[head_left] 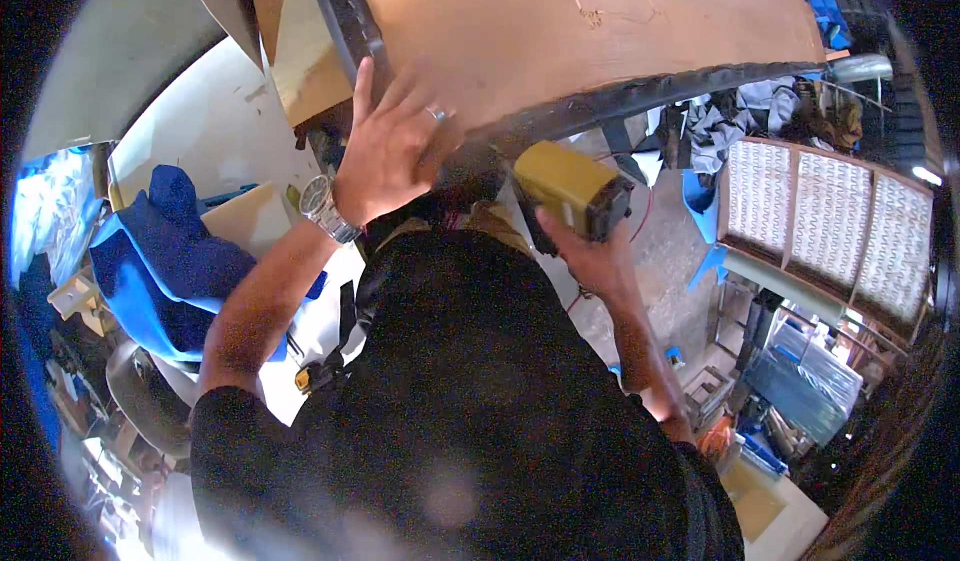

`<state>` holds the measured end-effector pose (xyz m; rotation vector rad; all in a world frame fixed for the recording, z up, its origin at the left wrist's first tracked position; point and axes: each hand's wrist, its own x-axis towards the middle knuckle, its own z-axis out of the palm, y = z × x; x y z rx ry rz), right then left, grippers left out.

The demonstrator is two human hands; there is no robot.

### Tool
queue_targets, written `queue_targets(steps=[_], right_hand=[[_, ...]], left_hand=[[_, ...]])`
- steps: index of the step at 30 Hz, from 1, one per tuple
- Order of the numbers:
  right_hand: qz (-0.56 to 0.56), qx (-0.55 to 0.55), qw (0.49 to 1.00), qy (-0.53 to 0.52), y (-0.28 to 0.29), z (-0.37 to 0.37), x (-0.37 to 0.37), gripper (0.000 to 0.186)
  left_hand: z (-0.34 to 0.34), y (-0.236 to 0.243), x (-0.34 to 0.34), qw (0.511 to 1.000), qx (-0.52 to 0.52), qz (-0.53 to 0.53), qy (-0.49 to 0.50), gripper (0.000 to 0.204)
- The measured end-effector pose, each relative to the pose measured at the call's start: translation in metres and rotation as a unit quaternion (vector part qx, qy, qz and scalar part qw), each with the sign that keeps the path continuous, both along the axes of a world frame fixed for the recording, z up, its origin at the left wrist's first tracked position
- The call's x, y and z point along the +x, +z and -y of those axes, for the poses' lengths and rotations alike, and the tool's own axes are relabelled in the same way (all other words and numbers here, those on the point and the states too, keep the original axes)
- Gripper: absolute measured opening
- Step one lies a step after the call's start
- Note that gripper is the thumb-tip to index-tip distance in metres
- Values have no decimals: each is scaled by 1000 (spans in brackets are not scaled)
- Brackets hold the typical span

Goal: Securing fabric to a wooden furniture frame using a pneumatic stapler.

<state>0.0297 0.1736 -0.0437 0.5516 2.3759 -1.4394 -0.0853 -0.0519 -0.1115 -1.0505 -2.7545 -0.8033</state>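
A wide light-brown board (600, 36) lies in front of me, its edge wrapped in a black strip of covering (590, 106) with a row of small staples showing at the upper left. My left hand (395, 151), wearing a watch and a ring, rests at the board's near-left corner with fingers spread, some smeared by motion; it grips nothing. In my right hand (590, 256) is a yellow and black staple gun (570, 186), held just below the near edge. Its nose points toward the black corner, and that end is dark and hard to make out.
Blue cloth (170, 251) drapes over things at the left, before a large pale panel (215, 121). A framed panel with wavy springs (825, 221) stands at the right. A thin red hose (648, 211) hangs by the tool, and grey cloth scraps (720, 126) lie beyond.
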Motion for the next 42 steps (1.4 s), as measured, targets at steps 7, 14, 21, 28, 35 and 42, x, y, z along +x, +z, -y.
queue_targets(steps=[7, 14, 21, 28, 35, 42], right_hand=[[3, -16, 1000, 22, 5, 9, 0, 42], [19, 18, 994, 105, 1, 22, 3, 40], [-63, -94, 993, 28, 0, 9, -2, 41], [10, -16, 985, 170, 2, 14, -15, 40], [79, -36, 996, 14, -15, -67, 28, 51], [84, 5, 986, -143, -85, -148, 57, 42]], left_hand=[[5, -5, -3, 999, 4, 39, -8, 28], [7, -21, -7, 997, 59, 48, 20, 23], [25, -30, -8, 980, 178, 78, -40, 23], [27, -28, -9, 974, 178, 133, -46, 24], [27, 2, -9, 996, -17, 70, -51, 49], [-52, 53, -51, 997, 7, -27, -72, 34]])
